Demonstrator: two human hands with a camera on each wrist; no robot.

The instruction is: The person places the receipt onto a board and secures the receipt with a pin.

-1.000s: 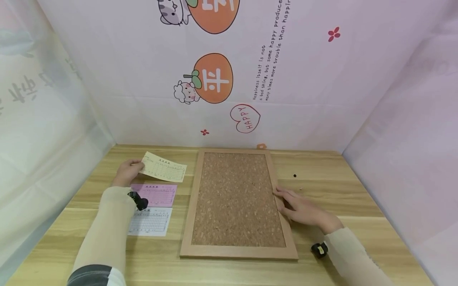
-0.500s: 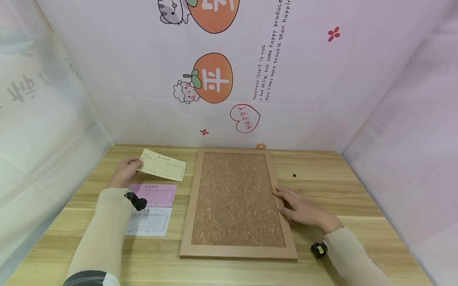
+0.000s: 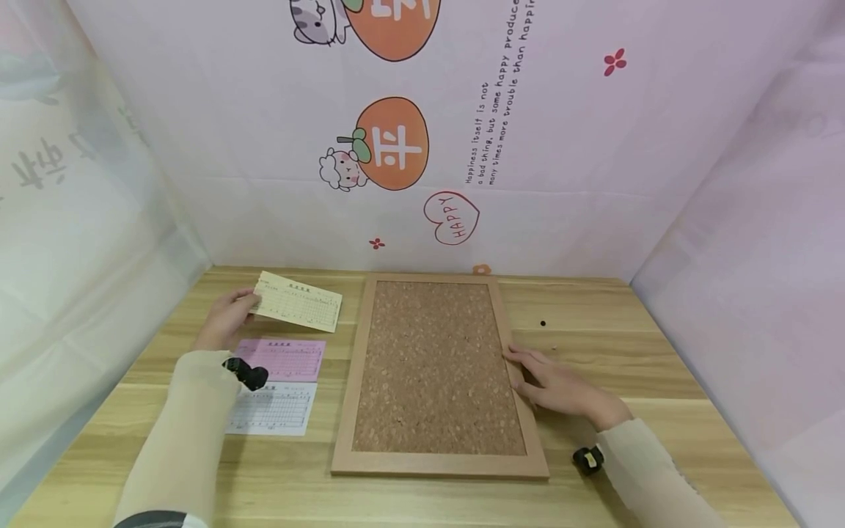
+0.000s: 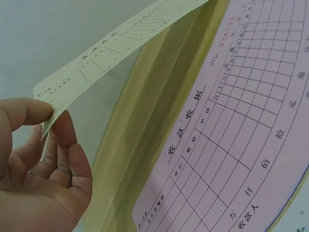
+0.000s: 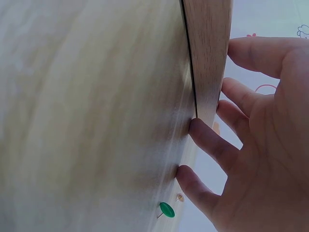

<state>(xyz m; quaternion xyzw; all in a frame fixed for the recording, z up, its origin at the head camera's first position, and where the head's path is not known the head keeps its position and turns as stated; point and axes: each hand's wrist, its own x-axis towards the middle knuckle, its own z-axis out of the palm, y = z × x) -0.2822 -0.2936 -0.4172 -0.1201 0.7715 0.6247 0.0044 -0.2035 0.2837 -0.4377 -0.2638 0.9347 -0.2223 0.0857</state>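
My left hand [image 3: 223,319] pinches the left end of a pale yellow receipt slip [image 3: 300,302], raised and tilted above the table. In the left wrist view, thumb and forefinger hold the corner of this yellow slip [image 4: 116,53], over a pink receipt slip [image 4: 227,125]. On the table the pink slip [image 3: 290,359] lies just behind a white receipt slip [image 3: 277,411]; my left sleeve and wrist camera partly cover both. A framed corkboard [image 3: 439,367] lies flat in the middle. My right hand [image 3: 564,389] rests on its right edge, fingertips touching the wooden frame [image 5: 210,48].
Beyond my right hand lies a green thumbtack [image 5: 167,210], with a smaller tan one [image 5: 180,197] close by. A printed cloth [image 3: 561,183] rises behind the wooden table [image 3: 277,484], with hanging sheets at both sides.
My left hand has moved slightly left and away from me with the yellow slip, showing more of the pink and white slips. My right hand and the corkboard stay put.
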